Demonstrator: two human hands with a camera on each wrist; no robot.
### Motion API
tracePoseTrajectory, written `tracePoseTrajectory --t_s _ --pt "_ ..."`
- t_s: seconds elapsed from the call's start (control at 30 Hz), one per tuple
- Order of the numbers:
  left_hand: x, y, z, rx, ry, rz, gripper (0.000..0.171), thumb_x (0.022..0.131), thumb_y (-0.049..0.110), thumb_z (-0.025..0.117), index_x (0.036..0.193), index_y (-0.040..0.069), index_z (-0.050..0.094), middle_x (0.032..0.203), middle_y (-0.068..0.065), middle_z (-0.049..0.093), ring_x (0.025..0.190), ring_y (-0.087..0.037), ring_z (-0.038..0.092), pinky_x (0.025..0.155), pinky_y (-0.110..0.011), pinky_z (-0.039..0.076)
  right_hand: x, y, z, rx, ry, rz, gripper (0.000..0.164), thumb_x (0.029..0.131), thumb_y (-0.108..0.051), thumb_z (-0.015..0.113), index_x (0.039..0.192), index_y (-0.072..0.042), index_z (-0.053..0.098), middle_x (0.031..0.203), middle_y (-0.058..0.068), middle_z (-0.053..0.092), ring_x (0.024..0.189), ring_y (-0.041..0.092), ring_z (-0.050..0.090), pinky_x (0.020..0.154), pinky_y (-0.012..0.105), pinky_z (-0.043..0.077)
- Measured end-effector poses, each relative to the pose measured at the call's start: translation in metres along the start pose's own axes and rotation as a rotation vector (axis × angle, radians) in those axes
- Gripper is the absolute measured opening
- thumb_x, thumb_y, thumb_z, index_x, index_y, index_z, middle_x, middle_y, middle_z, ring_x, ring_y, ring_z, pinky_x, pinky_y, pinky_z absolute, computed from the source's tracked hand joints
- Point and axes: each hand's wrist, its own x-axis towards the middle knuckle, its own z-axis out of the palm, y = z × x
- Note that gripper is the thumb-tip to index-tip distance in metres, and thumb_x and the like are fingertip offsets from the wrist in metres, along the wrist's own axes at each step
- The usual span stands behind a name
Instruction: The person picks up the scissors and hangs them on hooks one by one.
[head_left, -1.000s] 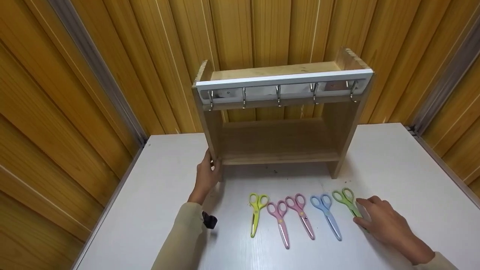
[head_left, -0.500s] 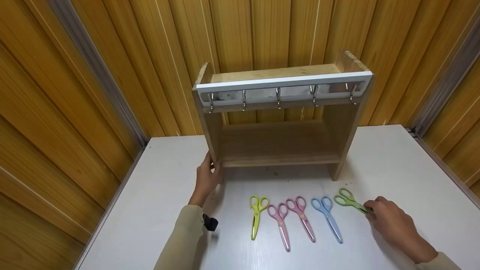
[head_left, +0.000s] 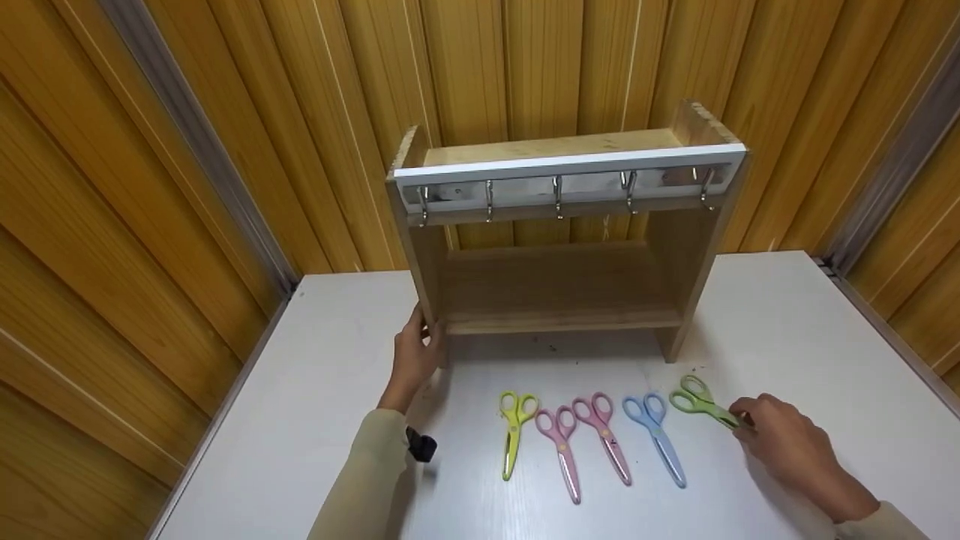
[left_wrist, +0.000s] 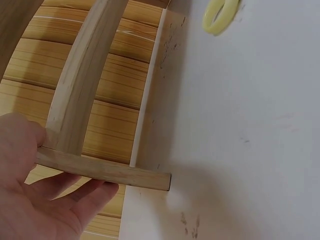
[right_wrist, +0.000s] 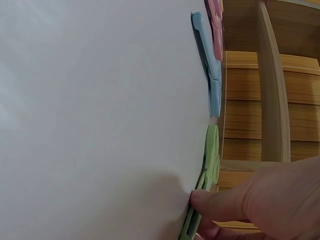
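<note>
At the left side of a wooden shelf (head_left: 562, 289), my left hand (head_left: 412, 360) grips the lower part of the side panel. The left wrist view shows the fingers along the panel's outer face. My right hand (head_left: 784, 439) pinches a pair of green scissors (head_left: 703, 406) by the blade end, thumb on the near side. Their loops point toward the shelf, and the blade tips are hidden by the hand. To their left on the table lie blue scissors (head_left: 657, 433), two pink scissors (head_left: 605, 432) and yellow-green scissors (head_left: 512, 430), handles toward the shelf.
Across the shelf's upper front runs a white rail (head_left: 525, 166) with several metal hooks (head_left: 558, 196). The white table (head_left: 337, 322) ends at wood-patterned walls (head_left: 540, 67) behind and at both sides. A small black object (head_left: 421, 446) sits at the left wrist.
My right hand has closed on the green scissors' blade end and swung them to a flatter slant, moving slightly right. The left hand stays at the shelf.
</note>
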Motion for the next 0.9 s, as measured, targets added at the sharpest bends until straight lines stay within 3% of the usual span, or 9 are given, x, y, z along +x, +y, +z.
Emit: tracePoseTrajectory --t_s 0.33,0.47,0.63,0.9 --pt "0.000 0.002 0.003 -0.051 0.050 -0.028 0.059 0.104 0.009 0.056 0.160 0.013 0.037 0.150 -0.013 0.054 0.124 -0.028 0.063 0.097 -0.040 0.056 0.006 -0.002 -0.012 -0.037 -0.014 -0.003 0.013 0.084 0.004 0.076 0.095 -0.003 0.077 0.085 0.005 0.070 0.072 0.021 0.060 0.051 0.038 0.045" --pt "-0.001 0.003 0.005 -0.053 0.073 -0.052 0.057 0.104 0.007 0.056 0.158 0.012 0.041 0.148 -0.015 0.056 0.123 -0.030 0.064 0.095 -0.042 0.057 0.008 -0.007 -0.021 -0.071 0.021 -0.033 0.015 0.084 0.004 0.076 0.095 -0.006 0.077 0.083 0.004 0.069 0.069 0.019 0.057 0.048 0.038 0.042" --pt "-0.002 0.002 0.006 -0.031 0.081 -0.052 0.055 0.103 0.006 0.057 0.156 0.009 0.043 0.146 -0.017 0.057 0.123 -0.033 0.063 0.097 -0.045 0.056 0.014 -0.019 -0.042 -0.084 0.114 -0.102 0.017 0.082 0.004 0.080 0.095 -0.005 0.077 0.081 0.003 0.068 0.066 0.018 0.057 0.047 0.036 0.041" --pt "0.001 0.003 0.005 -0.008 0.070 -0.001 0.055 0.103 0.005 0.056 0.156 0.007 0.042 0.144 -0.018 0.059 0.119 -0.032 0.066 0.095 -0.044 0.057 0.024 -0.045 -0.084 -0.099 0.341 -0.242 0.020 0.079 0.005 0.083 0.097 -0.001 0.076 0.082 0.007 0.067 0.064 0.017 0.056 0.046 0.027 0.039"
